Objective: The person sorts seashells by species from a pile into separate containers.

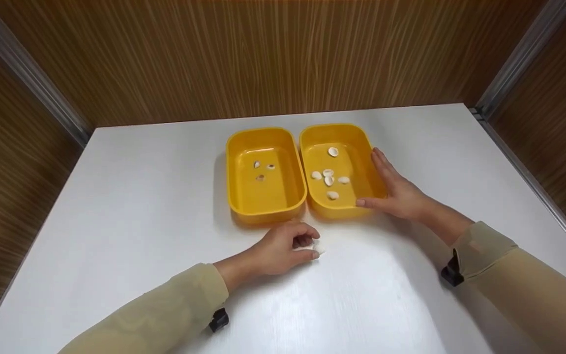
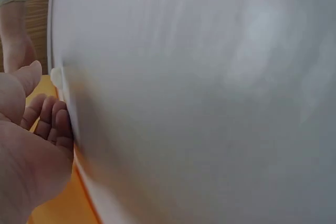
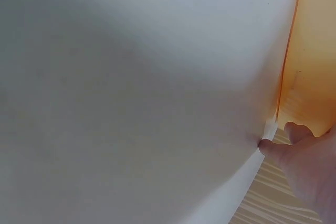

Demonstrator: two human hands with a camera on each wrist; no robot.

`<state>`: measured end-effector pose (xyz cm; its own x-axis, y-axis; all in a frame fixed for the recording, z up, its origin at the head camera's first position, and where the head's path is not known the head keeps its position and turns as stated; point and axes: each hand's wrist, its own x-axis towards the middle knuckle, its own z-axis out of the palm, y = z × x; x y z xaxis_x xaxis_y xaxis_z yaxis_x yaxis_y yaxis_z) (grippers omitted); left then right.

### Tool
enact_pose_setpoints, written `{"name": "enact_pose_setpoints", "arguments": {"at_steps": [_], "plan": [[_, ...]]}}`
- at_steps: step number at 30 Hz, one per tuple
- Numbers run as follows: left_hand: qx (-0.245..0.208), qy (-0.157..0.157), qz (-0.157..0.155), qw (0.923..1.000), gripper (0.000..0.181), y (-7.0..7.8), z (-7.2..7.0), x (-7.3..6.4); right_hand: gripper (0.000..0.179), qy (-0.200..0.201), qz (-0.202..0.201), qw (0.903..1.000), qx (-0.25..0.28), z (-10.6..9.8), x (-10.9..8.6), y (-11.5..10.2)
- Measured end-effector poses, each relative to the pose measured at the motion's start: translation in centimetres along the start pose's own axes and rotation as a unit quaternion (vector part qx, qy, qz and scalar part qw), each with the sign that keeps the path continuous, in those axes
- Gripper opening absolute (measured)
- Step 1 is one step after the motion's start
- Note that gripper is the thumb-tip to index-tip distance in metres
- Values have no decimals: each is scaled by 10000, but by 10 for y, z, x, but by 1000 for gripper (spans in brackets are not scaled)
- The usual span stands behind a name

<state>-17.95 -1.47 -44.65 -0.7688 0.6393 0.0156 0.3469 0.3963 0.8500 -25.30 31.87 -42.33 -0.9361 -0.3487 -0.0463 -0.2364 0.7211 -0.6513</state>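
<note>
My left hand (image 1: 280, 250) is low over the white table in front of the two yellow bins, thumb and bent fingers apart. A white seashell (image 1: 319, 248) lies at its fingertips; in the left wrist view the shell (image 2: 56, 78) shows just beyond the thumb and fingers. My right hand (image 1: 401, 196) rests against the right yellow bin (image 1: 339, 212), fingers along its outer right side and thumb at the front rim. Several white seashells (image 1: 333, 152) lie inside that bin. The left yellow bin (image 1: 263, 216) holds 3 small darker-marked shells (image 1: 260, 178).
The bins stand side by side, nearly touching, on the white table (image 1: 155, 206). Behind the table rises a wood-grain panel (image 1: 283, 59), with further panels at both sides and metal posts (image 1: 523, 54) at the corners.
</note>
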Motion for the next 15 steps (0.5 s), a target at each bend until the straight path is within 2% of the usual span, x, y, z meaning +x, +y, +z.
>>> {"name": "enact_pose_setpoints", "arguments": {"at_steps": [8, 15], "plan": [[170, 212, 102, 9996, 23, -4, 6, 4, 124, 4, -16, 10000, -4, 0, -1, 0], [337, 284, 11, 9990, 21, -3, 8, 5, 123, 14, -104, 9999, 10, 0, 0, 0]]}}
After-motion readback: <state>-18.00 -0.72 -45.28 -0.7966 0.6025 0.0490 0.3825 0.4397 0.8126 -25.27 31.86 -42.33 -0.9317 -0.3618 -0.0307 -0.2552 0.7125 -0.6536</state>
